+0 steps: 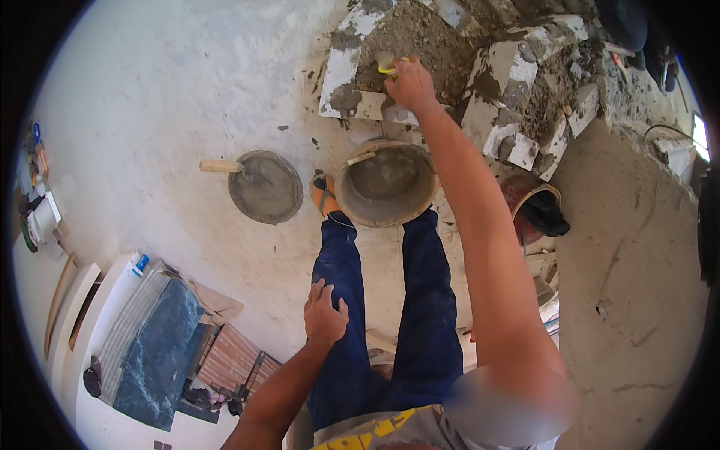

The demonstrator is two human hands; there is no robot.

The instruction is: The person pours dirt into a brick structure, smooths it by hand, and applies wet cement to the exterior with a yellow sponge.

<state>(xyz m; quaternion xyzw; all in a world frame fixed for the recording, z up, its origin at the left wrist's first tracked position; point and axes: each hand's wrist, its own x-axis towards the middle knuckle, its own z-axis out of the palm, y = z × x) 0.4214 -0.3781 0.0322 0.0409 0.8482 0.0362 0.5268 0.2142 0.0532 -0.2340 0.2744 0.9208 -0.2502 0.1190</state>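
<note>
Standing on a pale, spattered floor (pixel 187 97) and leaning toward a rough stack of white blocks (pixel 517 75) smeared with grey mortar and packed with rubble and loose grit in the hollow between. Judging those blocks as heavy, rigid and crumbly at the corners, best taken by two opposite faces. Straddling a round bucket (pixel 386 223) caked grey inside, set between the feet just below the stack; probably weighing a good deal if loaded, and wanting both hands on the rim rather than one. Leaving a shallow round pan (pixel 266 187) and a wooden-handled trowel (pixel 221 166) laid across it on the floor to the left of the bucket, well apart from both hands. Reaching the right hand (pixel 411 82) far forward at full stretch, grip clenching around a small yellow-handled tool (pixel 388 66) and pressing it against the mortar at the inner edge of the nearest block; not telling its kind for certain, with the working end mostly hidden behind the fingers. Judging that tool as light, stiff and easy to steer one-handed, though likely turning slick and gritty with wet mortar, so favouring a full wrap well back on the handle over a pinch near the tip. Resting the left hand (pixel 324 315) flat on the left thigh, grip released, spreading the fingers on blue trouser cloth and grasping nothing.
</note>
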